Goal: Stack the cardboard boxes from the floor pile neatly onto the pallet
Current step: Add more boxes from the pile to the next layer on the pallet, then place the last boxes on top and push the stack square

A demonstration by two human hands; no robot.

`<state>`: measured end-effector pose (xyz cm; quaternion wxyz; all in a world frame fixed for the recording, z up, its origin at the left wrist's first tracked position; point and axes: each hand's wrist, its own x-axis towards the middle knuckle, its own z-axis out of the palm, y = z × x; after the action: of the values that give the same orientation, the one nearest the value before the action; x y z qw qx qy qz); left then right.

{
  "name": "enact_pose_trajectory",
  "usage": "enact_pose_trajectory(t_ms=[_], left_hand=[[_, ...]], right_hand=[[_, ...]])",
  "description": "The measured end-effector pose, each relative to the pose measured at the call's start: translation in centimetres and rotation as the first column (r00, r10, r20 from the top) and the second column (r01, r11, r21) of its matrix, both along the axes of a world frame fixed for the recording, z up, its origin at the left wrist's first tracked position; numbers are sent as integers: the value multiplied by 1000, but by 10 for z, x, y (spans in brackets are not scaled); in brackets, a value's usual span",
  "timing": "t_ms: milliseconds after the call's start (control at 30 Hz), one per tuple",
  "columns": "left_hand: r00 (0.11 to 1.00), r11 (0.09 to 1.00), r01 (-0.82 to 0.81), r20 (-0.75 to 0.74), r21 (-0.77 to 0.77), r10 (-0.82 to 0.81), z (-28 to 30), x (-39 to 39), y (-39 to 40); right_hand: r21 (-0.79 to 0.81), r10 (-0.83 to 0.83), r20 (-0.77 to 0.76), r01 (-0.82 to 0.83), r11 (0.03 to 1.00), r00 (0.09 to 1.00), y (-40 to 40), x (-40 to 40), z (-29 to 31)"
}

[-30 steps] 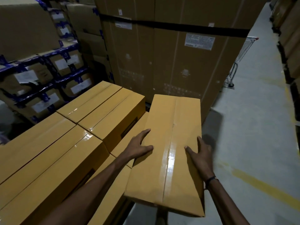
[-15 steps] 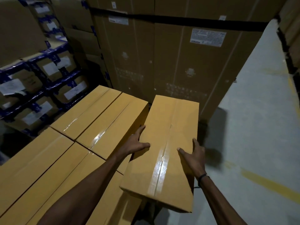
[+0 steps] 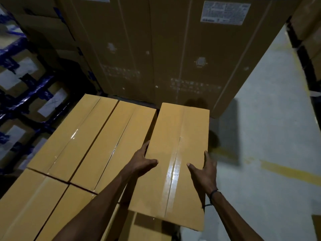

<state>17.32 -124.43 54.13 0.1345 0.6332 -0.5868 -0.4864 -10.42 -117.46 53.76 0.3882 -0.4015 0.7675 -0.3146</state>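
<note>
Two hands grip one long taped cardboard box: left hand on its left edge, right hand on its right edge, thumbs lying on top, fingers curled down the sides out of sight. Since half a second ago the box has come closer against the stacked boxes, far end nearly level with theirs. Pallet hidden beneath. Tall carton behind, top cut off; label unreadable

The box I hold is tan with a glossy clear tape strip; blue tape crosses white-labelled cartons; the grey floor carries a yellow line.
</note>
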Motion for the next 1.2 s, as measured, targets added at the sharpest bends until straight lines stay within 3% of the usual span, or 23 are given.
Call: enact_pose_trajectory(t_ms=[433,767,1200], left_hand=[[996,996,87,31,7,-87,-71,27,-36],[1000,999,7,20,-37,-6,-94,35,-47],[965,971,97,259,-217,-38,-110,46,-49]], right_hand=[[44,-46,14,45,998,999,-28,26,-63],[57,-30,42,28,998,999,-31,30,-83],[41,-15,58,13,999,998,-35,35,-97]])
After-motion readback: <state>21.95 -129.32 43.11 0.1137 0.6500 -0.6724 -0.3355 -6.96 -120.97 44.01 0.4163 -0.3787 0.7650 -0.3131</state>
